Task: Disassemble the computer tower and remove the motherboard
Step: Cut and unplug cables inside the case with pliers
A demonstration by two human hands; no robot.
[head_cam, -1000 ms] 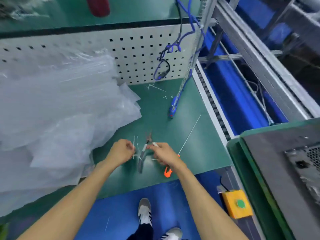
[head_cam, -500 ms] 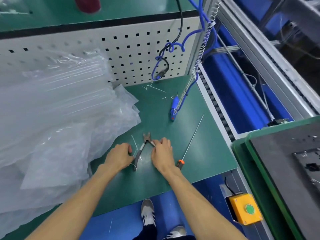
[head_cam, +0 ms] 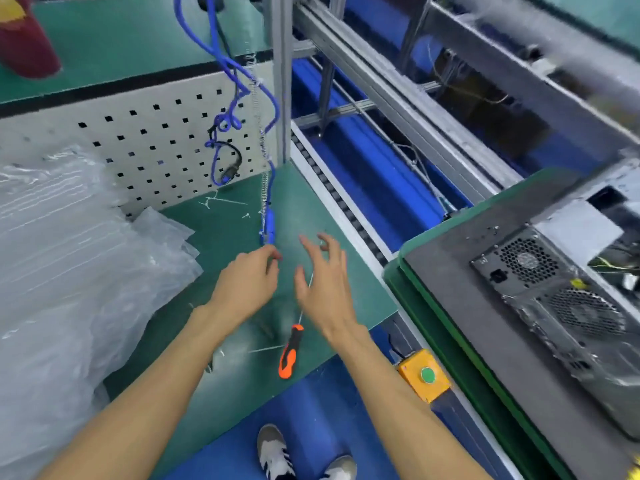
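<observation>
Both hands above green surface [head_cam: 214, 237]. Left hand [head_cam: 244, 282] fingers curled, tips near the blue tool [head_cam: 269, 226] hanging on a coiled cord; whether it pinches anything, cannot tell. Right hand [head_cam: 323, 285] fingers spread, holding nothing. Orange-handled screwdriver [head_cam: 290, 351] lies on the surface between the forearms, shaft passing under the right hand. Clear plastic bags [head_cam: 69, 271] heaped at left. Computer tower [head_cam: 568, 306] on its side on a grey pad at right, rear fan grilles showing. Yellow box with green button [head_cam: 425, 375] at surface edge.
</observation>
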